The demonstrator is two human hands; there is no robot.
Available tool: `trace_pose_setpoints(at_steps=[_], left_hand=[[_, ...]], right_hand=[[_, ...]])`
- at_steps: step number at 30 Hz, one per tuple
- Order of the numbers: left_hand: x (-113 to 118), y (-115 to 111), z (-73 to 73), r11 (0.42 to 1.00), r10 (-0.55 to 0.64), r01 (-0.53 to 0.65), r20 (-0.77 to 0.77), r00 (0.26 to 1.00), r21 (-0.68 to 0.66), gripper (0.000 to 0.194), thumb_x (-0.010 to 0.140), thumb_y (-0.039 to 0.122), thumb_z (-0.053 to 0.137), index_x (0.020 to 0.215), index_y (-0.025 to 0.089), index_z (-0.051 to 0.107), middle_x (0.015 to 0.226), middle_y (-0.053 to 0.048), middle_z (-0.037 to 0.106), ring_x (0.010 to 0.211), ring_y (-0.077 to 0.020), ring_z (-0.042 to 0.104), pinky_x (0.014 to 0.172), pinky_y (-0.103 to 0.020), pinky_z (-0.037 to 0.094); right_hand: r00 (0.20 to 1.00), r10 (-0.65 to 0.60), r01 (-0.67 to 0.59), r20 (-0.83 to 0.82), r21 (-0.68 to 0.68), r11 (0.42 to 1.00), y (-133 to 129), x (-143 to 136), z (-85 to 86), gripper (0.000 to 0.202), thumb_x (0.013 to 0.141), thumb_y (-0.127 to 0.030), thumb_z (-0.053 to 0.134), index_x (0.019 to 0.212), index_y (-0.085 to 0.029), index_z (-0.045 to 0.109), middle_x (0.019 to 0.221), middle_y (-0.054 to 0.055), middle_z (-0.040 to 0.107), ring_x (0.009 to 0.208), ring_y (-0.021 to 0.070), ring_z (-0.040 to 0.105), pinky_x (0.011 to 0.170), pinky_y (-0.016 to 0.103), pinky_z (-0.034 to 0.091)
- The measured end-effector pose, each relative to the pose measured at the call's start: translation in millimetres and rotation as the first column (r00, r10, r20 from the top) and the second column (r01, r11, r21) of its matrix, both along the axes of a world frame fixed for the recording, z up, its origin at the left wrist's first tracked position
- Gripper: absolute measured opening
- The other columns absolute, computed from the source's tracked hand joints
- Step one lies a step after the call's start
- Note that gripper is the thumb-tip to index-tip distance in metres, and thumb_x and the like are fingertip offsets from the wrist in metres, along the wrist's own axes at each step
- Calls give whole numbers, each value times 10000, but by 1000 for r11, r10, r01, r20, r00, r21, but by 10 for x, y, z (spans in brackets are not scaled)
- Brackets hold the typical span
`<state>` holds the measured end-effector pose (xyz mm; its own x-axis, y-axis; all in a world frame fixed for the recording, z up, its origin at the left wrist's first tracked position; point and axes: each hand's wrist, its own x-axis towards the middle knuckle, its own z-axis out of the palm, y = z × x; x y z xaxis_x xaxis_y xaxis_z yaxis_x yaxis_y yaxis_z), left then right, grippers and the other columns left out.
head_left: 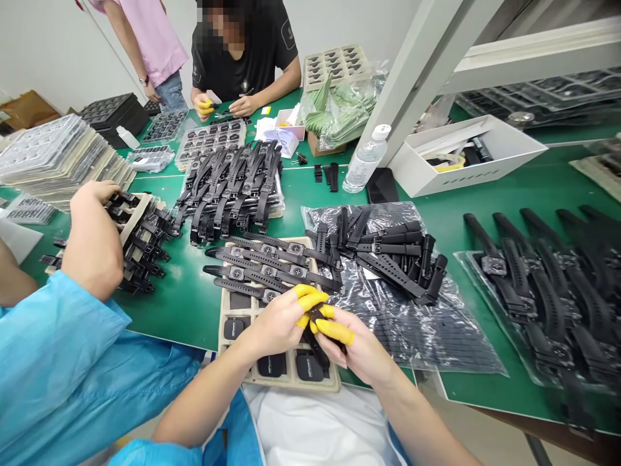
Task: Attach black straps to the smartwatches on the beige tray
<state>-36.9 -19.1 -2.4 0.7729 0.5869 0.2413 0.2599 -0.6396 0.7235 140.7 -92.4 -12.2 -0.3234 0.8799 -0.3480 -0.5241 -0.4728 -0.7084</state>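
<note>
Both at work here: our left hand (277, 318) and right hand (363, 342) pinch a black strap (317, 353) between yellow-covered fingertips, right above the tray (290, 369)! Watches (268, 272) lie across the tray's far end, and to our right, loose bands (395, 275) heap up on a plastic bag (439, 336).
</note>
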Motion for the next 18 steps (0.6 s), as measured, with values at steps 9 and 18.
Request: trace_pose_setpoints(at_steps=[9,18], left_hand=[[16,-34,-44,998,44,-47,48,998,44,507,951,61,424,1440,158,512,1336,-160,632,1288,-259,616,1090,-428,565],[7,-18,69,995,-17,17,-5,1000,96,467,992,202,445,1450,124,501,1271,-185,617,1215,-290,608,1049,-459,570]], right_hand=[[987,-130,124,-99,-65,990,-9,-79,-48,360,844,-500,801,855,-215,582,453,-112,408,388,57,210,364,176,175],[992,-121,115,-46,-118,986,-33,-60,6,416,818,-543,809,837,-223,543,470,-116,389,401,53,191,380,180,164]])
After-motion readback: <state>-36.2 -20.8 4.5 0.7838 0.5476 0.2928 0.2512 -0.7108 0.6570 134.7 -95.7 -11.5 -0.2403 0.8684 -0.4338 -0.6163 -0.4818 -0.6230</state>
